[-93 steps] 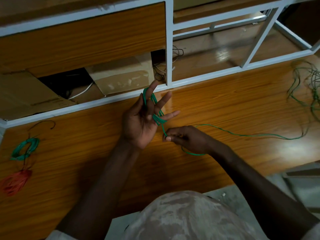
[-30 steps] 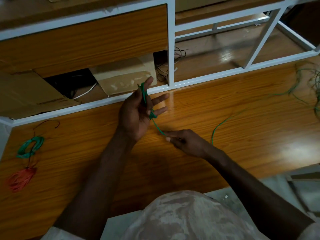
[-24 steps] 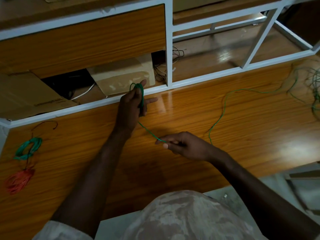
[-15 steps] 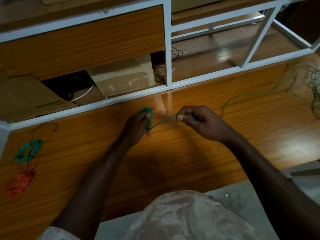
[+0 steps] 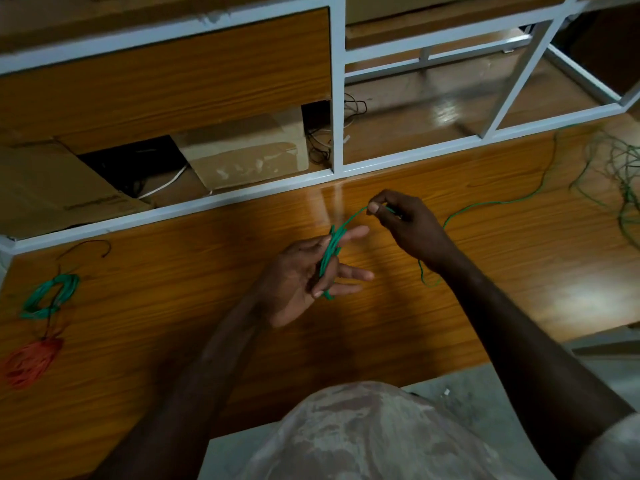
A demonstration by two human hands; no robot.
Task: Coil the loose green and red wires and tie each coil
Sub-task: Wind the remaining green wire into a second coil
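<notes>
Since half a second ago, left hand [image 5: 298,282] opened palm-up, seemingly holding more green wire [image 5: 330,251] loops.

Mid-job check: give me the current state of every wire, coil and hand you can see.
left hand: fingers spread, green coil wound on them
green coil: partly wound, untied
right hand: pinching the free green wire
free green wire: trailing loose across desk
finished green coil: lying on desk
red coil: lying on desk
tangled green wires: uncoiled

Glossy wooden table [image 5: 519,271] backed by white metal frame [image 5: 336,98], dimly lit.
</notes>
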